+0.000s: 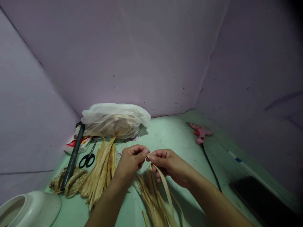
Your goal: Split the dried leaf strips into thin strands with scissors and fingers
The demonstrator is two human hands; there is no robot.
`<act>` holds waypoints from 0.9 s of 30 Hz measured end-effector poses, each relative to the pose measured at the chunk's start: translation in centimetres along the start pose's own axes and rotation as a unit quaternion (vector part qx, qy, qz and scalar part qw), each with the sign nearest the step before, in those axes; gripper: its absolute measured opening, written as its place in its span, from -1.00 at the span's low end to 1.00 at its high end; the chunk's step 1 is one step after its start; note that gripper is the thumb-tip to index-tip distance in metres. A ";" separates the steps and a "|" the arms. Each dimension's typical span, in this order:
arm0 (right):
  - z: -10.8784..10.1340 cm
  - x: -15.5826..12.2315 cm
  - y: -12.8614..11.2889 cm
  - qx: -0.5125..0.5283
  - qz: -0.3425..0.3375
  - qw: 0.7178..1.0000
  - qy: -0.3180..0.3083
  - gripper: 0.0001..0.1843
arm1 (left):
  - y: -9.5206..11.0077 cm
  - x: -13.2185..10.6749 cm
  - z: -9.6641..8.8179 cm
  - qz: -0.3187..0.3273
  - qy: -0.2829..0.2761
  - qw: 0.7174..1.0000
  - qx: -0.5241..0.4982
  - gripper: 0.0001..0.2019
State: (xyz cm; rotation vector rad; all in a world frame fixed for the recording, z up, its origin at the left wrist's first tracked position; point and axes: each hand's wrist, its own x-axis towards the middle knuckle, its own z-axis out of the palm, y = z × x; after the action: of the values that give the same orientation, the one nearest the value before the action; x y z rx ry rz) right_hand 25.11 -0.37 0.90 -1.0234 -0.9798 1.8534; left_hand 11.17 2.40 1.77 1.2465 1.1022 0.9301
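Observation:
Close together above the green tabletop, my left hand (133,160) and my right hand (165,164) both pinch one end of a pale dried-fibre strip (165,183). The strip's loose length hangs from my right hand toward the near edge. Beneath it lies a bunch of narrow dried-fibre strips (152,201). To the left of my left forearm spreads a second bundle of broader dried leaf strips (99,173). My fingertips partly hide the pinched end, so its exact shape is unclear.
Black-handled scissors (87,160), a dark tube (73,157) and braided rope (78,183) lie left. A white bowl-like vessel (44,208) stands at near left. Behind is a filled plastic bag (115,119). At right are a pink glue gun (200,132) with cord and a dark phone-like slab (262,201).

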 end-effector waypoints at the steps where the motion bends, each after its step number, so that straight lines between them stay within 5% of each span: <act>1: -0.3 0.0 -0.2 -0.026 -0.002 1.000 0.017 -0.74 | 0.1 0.1 -0.2 0.010 0.024 1.000 -0.017 -0.79; 6: -2.6 -0.2 -1.1 -0.286 -0.002 0.945 0.158 -0.86 | 2.0 0.1 -2.6 0.102 0.143 0.979 -0.108 -0.85; 11: -3.0 -0.9 -1.1 -0.579 0.107 0.801 0.109 -0.71 | 5.0 -1.1 -5.4 0.078 0.128 0.971 -0.187 -0.90; 13: -2.5 -0.8 -0.4 -0.617 0.126 0.773 0.079 -0.67 | 5.4 -1.4 -5.8 0.065 0.121 0.974 -0.181 -0.89; 18: -2.4 -0.3 1.0 -0.598 0.107 0.791 0.072 -0.97 | 4.5 -1.0 -5.1 -0.005 0.072 0.990 -0.117 -0.76; 23: -3.1 -0.6 -0.3 -0.542 0.067 0.832 0.098 -0.92 | 2.7 -0.8 -2.7 -0.050 0.007 0.998 -0.041 -0.70; 27: -2.4 -0.7 -1.2 -0.338 0.023 0.937 0.079 -0.89 | 1.4 -0.8 -0.5 -0.065 -0.016 0.998 0.016 -0.75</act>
State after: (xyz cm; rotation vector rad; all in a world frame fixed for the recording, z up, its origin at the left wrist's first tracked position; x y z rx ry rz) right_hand 27.80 0.02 1.25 -1.5767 -1.5509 1.4498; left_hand 10.55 1.91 3.25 1.1971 1.1636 0.7943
